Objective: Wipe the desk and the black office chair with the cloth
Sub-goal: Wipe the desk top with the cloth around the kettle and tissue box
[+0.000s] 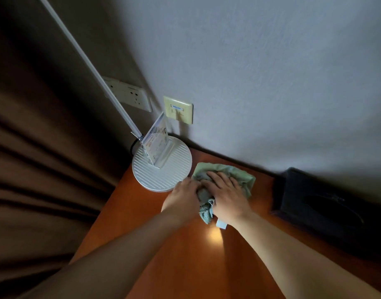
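1. Both hands work a green cloth at the far corner of the orange-brown counter, centre of the frame, just beside a white lamp base.
2. The right hand lies flat on the cloth, fingers spread and nearly straight, pressing it down; the left hand has its fingers curled into the bunched near edge, gripping it.
3. Judged from this, the counter wipe is under way, at the corner by the wall.
4. An acrylic sign holder stands on the lamp base; a dark box sits at right, apart from the cloth.
5. The black office chair is out of view; by this frame alone, wiping it remains to be done.
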The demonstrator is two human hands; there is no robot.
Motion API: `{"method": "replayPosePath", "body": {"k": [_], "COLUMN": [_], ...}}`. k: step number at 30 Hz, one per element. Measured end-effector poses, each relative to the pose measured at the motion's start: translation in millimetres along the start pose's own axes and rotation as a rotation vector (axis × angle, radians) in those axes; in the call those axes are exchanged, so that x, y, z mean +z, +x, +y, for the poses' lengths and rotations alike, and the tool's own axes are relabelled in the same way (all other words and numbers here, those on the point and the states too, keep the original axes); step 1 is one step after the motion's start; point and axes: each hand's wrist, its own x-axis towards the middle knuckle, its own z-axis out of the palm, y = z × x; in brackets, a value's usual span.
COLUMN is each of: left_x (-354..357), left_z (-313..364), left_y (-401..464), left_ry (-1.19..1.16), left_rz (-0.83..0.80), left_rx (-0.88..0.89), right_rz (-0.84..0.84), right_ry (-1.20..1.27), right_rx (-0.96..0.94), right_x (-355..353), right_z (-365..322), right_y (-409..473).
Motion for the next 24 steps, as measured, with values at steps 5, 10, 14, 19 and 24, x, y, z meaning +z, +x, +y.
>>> {"method": "replayPosePath", "body": {"k": [5,10,14,19,24], "left_x": [1.8,13.7,24.8,35.0,56.2], "left_z": [6.4,15.2,19.2,27.4,61.1], "left_y": [32.3,43.1,38.4,24.5,-10.6], "left_ry": [0.193,0.284,0.35,0.337,0.292], "left_rz": [0.025,0.087,0.132,0.058,-0.053], "left_rx": [0.047,0.039,0.051,0.105,0.144], "right_rz": [-0.088,-0.091,-0.007,0.023,-0.015], "right_ry": [0.011,-0.024,0.002,0.126,0.131], "right_rx": [0.029,-0.015,-0.032,0.09,0.174], "right_x": [-16.3,-20.8,-15.3,-8.4,9.8], "right_z": [2.2,10.4,12.7,16.4,33.4], "right_y": [39.6,61.1,51.5,16.8,-48.7]}}
